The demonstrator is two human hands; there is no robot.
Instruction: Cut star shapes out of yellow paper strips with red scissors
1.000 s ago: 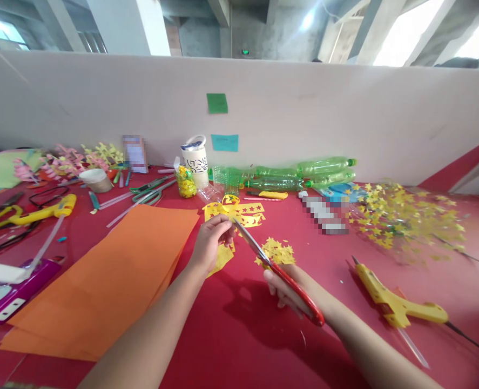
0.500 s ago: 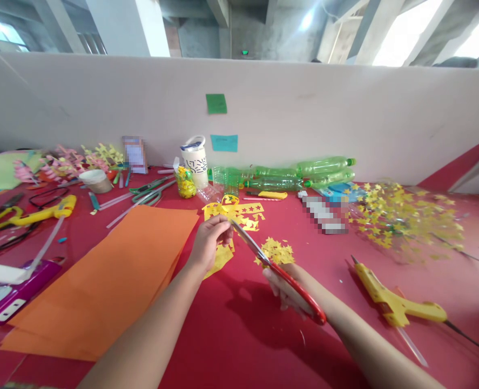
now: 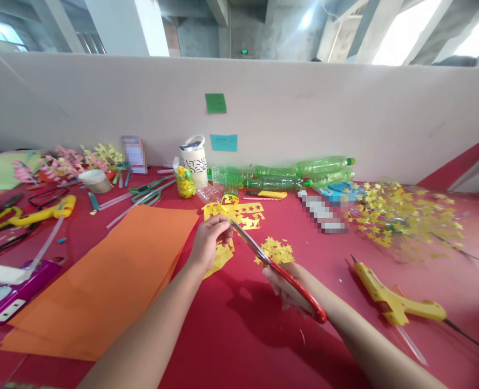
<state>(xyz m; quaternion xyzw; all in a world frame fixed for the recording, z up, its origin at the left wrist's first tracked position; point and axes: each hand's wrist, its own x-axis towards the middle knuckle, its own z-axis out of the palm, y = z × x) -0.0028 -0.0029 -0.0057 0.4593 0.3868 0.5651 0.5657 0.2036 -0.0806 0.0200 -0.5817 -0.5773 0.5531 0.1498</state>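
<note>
My right hand (image 3: 280, 285) grips a pair of red-handled scissors (image 3: 258, 251), their blades slanting up and left. The blade tips meet the fingertips of my left hand (image 3: 207, 240), which is closed in a pinch; whatever it pinches is too small to make out. Behind and under that hand lie yellow paper scraps (image 3: 252, 207) with star-shaped holes, partly hidden by the fingers. A heap of small yellow paper stars (image 3: 278, 248) rests on the red table (image 3: 231, 340), just beyond my right hand.
Orange sheets (image 3: 109, 281) lie at left, near a yellow tool (image 3: 40, 212) and a purple power strip (image 3: 18, 294). At right are a yellow glue gun (image 3: 393, 297) and a star-covered bunch (image 3: 401, 216). Green plastic bottles (image 3: 280, 182) and a white cup (image 3: 196, 167) line the partition (image 3: 142, 97).
</note>
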